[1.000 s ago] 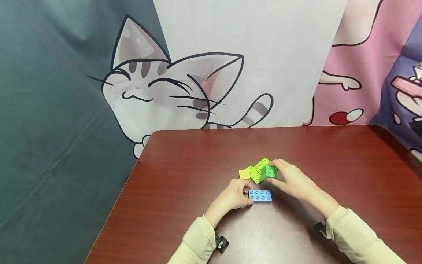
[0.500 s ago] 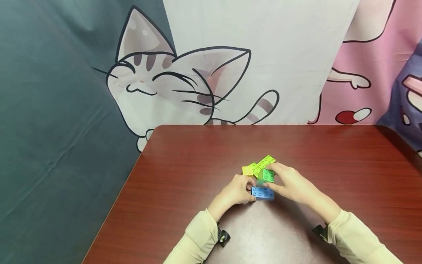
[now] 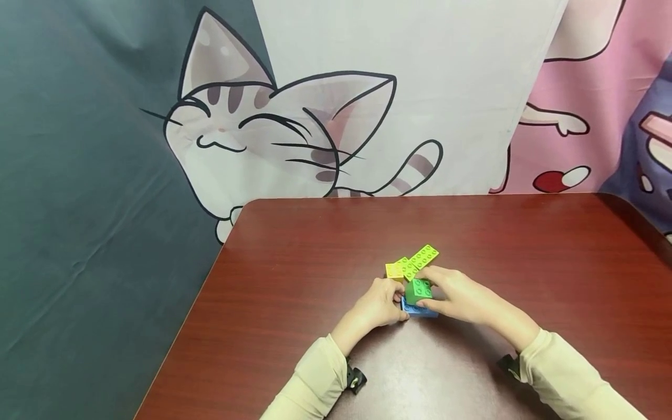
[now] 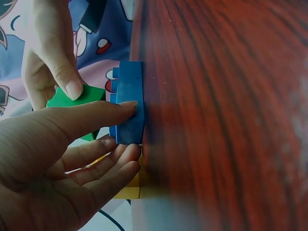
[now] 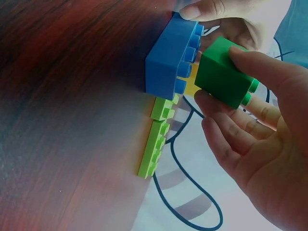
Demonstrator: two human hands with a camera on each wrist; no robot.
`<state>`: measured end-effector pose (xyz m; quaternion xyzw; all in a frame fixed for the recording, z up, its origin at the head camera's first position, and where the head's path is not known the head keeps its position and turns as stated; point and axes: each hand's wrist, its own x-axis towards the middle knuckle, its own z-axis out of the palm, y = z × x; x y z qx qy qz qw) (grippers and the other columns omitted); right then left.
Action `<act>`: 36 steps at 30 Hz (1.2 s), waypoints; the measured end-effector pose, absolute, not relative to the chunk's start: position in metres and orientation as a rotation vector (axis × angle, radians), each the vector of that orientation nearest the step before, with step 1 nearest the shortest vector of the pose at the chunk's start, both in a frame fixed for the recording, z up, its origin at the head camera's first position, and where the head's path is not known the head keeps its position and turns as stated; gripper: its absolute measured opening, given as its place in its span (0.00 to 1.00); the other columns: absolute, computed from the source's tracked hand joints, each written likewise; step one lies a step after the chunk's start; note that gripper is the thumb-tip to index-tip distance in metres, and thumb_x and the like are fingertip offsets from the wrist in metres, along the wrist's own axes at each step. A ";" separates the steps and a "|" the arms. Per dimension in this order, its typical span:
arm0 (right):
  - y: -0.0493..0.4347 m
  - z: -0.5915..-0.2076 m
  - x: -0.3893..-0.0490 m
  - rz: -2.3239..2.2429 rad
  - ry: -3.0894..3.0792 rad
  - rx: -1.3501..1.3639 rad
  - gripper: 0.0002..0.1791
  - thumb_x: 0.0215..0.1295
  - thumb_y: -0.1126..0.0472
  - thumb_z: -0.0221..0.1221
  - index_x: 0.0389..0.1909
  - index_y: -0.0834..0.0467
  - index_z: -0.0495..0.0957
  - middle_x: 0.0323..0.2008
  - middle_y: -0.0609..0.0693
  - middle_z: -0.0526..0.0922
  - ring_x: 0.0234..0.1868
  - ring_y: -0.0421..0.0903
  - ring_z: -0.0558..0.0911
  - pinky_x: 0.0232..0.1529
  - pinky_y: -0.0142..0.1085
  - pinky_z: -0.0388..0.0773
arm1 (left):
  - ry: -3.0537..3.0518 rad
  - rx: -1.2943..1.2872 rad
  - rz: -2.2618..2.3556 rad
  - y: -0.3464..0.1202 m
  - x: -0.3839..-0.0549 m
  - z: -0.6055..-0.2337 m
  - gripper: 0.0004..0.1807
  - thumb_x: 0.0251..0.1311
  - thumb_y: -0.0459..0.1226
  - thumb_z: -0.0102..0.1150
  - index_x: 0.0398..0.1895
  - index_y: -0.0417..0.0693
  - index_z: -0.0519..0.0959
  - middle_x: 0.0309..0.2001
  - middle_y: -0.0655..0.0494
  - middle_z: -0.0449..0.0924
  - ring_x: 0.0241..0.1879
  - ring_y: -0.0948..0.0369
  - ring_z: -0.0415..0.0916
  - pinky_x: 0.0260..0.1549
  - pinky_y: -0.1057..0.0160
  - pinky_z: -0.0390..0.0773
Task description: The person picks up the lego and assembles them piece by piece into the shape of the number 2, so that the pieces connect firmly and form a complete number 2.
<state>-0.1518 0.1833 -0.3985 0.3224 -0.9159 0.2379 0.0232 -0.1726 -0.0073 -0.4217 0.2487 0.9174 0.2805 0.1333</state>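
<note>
My right grip pinches the green brick, my left grip the blue brick. Pressed tilted, they could jam.

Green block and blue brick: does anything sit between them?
The right wrist view shows only a narrow open gap between the green block and the blue brick; the yellow block shows beyond it.

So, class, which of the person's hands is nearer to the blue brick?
Left. The left hand pinches one end of the blue brick; the right hand holds the green brick over its studs, fingers apart from the blue.
</note>
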 end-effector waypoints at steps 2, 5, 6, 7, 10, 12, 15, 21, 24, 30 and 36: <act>0.182 -0.398 -0.152 0.730 -2.837 1.009 0.19 0.53 0.57 0.67 0.45 0.58 0.74 0.38 0.44 0.77 0.37 0.37 0.76 0.38 0.36 0.76 | 2.665 0.721 0.817 -0.008 -0.172 -0.422 0.17 0.37 0.35 0.74 0.34 0.44 0.81 0.26 0.59 0.78 0.27 0.70 0.72 0.26 0.76 0.70; 0.182 -0.398 -0.152 0.730 -2.842 1.035 0.19 0.53 0.57 0.67 0.44 0.57 0.75 0.38 0.43 0.77 0.37 0.37 0.76 0.38 0.36 0.76 | 2.662 0.717 0.818 -0.008 -0.172 -0.421 0.16 0.38 0.35 0.74 0.34 0.44 0.82 0.26 0.59 0.78 0.26 0.71 0.71 0.25 0.75 0.70; 0.182 -0.398 -0.152 0.738 -2.844 1.047 0.18 0.54 0.57 0.66 0.44 0.57 0.75 0.38 0.43 0.77 0.37 0.37 0.76 0.38 0.36 0.76 | 2.662 0.718 0.817 -0.008 -0.172 -0.420 0.17 0.38 0.35 0.74 0.35 0.44 0.82 0.26 0.59 0.78 0.26 0.71 0.71 0.25 0.76 0.70; 0.182 -0.397 -0.152 0.746 -2.848 1.058 0.18 0.54 0.57 0.66 0.44 0.57 0.75 0.38 0.43 0.77 0.37 0.38 0.76 0.38 0.36 0.76 | 2.663 0.716 0.813 -0.008 -0.172 -0.420 0.18 0.39 0.35 0.74 0.37 0.44 0.82 0.27 0.59 0.79 0.26 0.71 0.72 0.25 0.76 0.71; 0.181 -0.398 -0.151 0.766 -2.863 1.086 0.18 0.55 0.57 0.66 0.45 0.57 0.74 0.39 0.44 0.78 0.38 0.38 0.76 0.38 0.36 0.76 | 2.661 0.709 0.817 -0.008 -0.172 -0.421 0.21 0.39 0.36 0.74 0.41 0.43 0.82 0.29 0.57 0.81 0.29 0.69 0.75 0.27 0.76 0.72; 0.181 -0.399 -0.150 0.781 -2.872 1.091 0.19 0.56 0.57 0.65 0.46 0.58 0.74 0.40 0.45 0.78 0.38 0.37 0.76 0.38 0.35 0.75 | 2.660 0.710 0.822 -0.009 -0.172 -0.422 0.22 0.38 0.36 0.74 0.41 0.43 0.82 0.29 0.57 0.81 0.30 0.69 0.76 0.27 0.76 0.72; 0.180 -0.400 -0.150 0.784 -2.875 1.082 0.20 0.56 0.56 0.65 0.47 0.58 0.74 0.40 0.45 0.77 0.36 0.37 0.75 0.37 0.34 0.75 | 2.657 0.718 0.837 -0.008 -0.173 -0.422 0.21 0.38 0.36 0.74 0.40 0.43 0.82 0.28 0.57 0.80 0.28 0.70 0.74 0.26 0.76 0.71; 0.176 -0.400 -0.150 0.770 -2.843 1.106 0.19 0.52 0.59 0.67 0.43 0.57 0.73 0.38 0.44 0.77 0.33 0.39 0.75 0.34 0.33 0.74 | 2.660 0.728 0.854 -0.010 -0.174 -0.422 0.20 0.37 0.35 0.74 0.38 0.42 0.82 0.26 0.58 0.79 0.24 0.71 0.70 0.24 0.77 0.69; 0.172 -0.401 -0.150 0.748 -2.829 1.108 0.19 0.51 0.60 0.68 0.42 0.57 0.73 0.35 0.43 0.76 0.31 0.40 0.75 0.32 0.33 0.73 | 2.665 0.732 0.841 -0.010 -0.174 -0.423 0.18 0.37 0.35 0.74 0.36 0.43 0.82 0.25 0.59 0.77 0.24 0.71 0.68 0.24 0.76 0.69; 0.169 -0.402 -0.151 0.687 -2.802 1.143 0.19 0.50 0.61 0.69 0.41 0.59 0.73 0.33 0.44 0.76 0.30 0.41 0.75 0.31 0.33 0.73 | 2.658 0.750 0.826 -0.011 -0.175 -0.425 0.13 0.38 0.35 0.74 0.28 0.44 0.80 0.23 0.58 0.75 0.22 0.70 0.66 0.21 0.75 0.67; 0.169 -0.398 -0.161 0.632 -2.832 1.159 0.17 0.48 0.60 0.70 0.38 0.57 0.76 0.36 0.44 0.78 0.31 0.39 0.76 0.32 0.34 0.74 | 2.627 0.751 0.868 -0.010 -0.178 -0.424 0.12 0.39 0.33 0.72 0.20 0.45 0.75 0.17 0.62 0.68 0.16 0.71 0.61 0.16 0.75 0.62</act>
